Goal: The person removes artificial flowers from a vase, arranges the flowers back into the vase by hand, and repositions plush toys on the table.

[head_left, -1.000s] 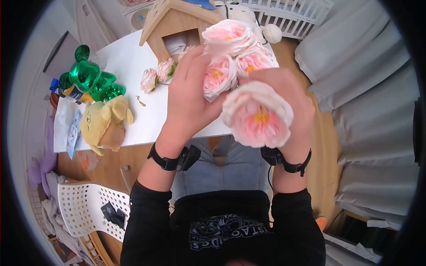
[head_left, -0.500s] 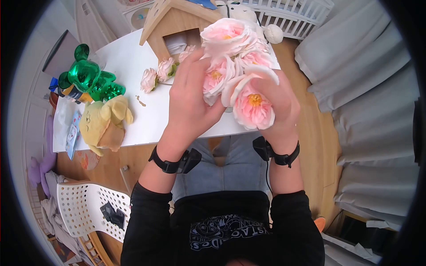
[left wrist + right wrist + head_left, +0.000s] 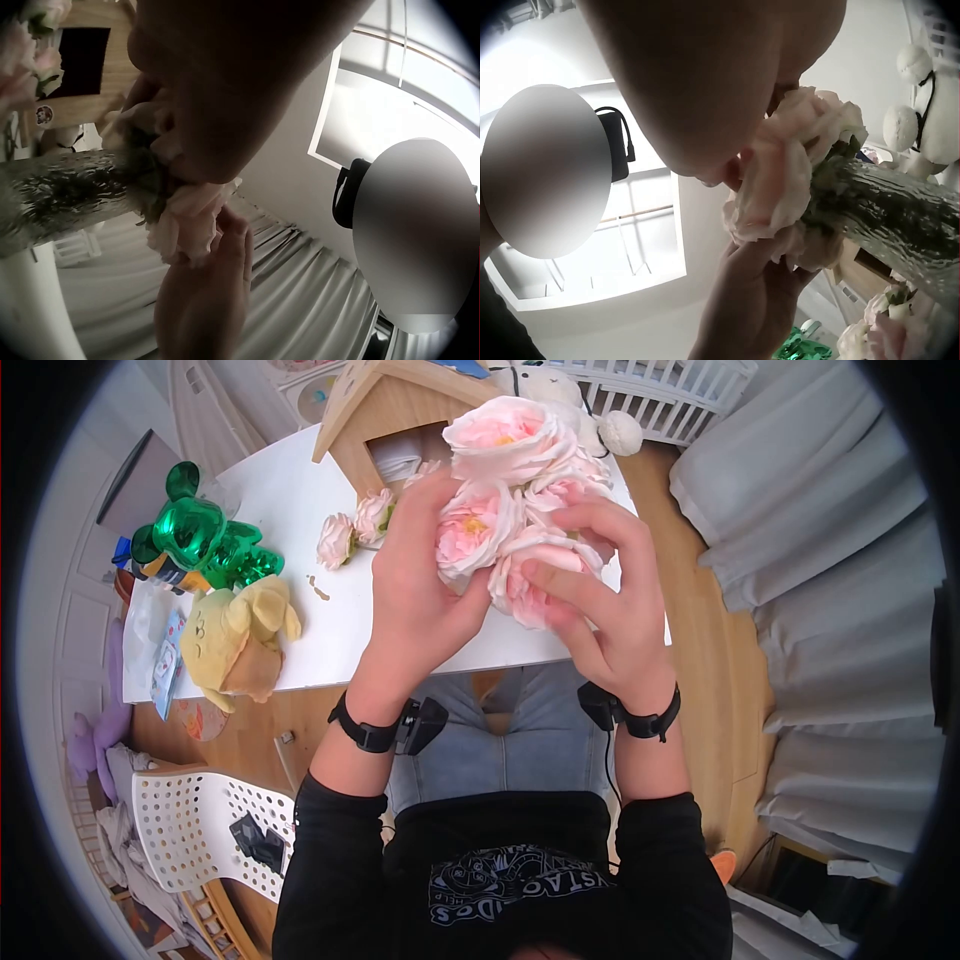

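Observation:
A bunch of pale pink flowers [image 3: 510, 440] stands in a textured clear glass vase [image 3: 904, 214] with green stems inside, seen in both wrist views. On the left side of the bunch, my left hand [image 3: 418, 585] holds a pink bloom [image 3: 475, 525], thumb in front and fingers partly hidden behind the petals. My right hand [image 3: 615, 600] grips the nearest flower [image 3: 525, 585], its fingers spread over the petals. From below, the left wrist view shows the right hand [image 3: 206, 292] at a drooping bloom [image 3: 191, 221].
A wooden house [image 3: 400, 420] stands behind the bunch, with small pink roses [image 3: 350, 532] before it on the white table [image 3: 330, 630]. At left are a shiny green bear figure [image 3: 200, 530] and a yellow plush toy [image 3: 240, 640]. A white plush [image 3: 545, 385] sits at the back.
The nearest flower has moved up and away from me, in against the other blooms. My right hand has shifted its fingers onto the front of its petals. The left hand stays nearly in place.

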Demonstrator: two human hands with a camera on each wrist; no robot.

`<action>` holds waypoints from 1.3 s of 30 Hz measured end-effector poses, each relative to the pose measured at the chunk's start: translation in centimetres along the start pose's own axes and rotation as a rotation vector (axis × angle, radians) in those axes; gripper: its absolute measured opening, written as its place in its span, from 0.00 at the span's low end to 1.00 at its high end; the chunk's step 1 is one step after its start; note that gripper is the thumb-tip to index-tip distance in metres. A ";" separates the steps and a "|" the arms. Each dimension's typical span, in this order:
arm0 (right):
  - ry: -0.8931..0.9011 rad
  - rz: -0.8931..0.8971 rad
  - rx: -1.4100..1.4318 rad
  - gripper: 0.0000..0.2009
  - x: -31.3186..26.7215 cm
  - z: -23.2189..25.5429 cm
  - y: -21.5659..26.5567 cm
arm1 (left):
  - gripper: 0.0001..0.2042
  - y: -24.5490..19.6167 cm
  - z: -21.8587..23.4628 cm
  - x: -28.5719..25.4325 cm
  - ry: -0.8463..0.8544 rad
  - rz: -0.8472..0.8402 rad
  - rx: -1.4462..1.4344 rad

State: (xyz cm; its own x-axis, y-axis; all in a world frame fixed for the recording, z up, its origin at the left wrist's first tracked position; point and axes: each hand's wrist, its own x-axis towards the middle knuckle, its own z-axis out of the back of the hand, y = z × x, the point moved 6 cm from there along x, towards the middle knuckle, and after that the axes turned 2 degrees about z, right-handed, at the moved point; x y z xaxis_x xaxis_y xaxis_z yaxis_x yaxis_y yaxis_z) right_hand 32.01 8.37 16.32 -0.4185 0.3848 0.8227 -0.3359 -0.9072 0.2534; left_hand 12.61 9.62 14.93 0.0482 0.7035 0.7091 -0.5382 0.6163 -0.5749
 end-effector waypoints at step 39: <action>-0.241 -0.610 0.850 0.59 -6.0 -5.3 -5.3 | 0.37 1.5 0.4 -0.6 0.021 0.095 -0.161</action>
State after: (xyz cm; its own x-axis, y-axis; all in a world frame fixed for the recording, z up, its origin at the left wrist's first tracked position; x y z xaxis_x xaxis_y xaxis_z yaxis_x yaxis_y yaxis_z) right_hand 31.82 11.79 7.35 -0.1696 0.8535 0.4927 0.3045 -0.4300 0.8499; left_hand 11.45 10.02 13.77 0.0224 0.7673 0.6409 -0.3996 0.5945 -0.6978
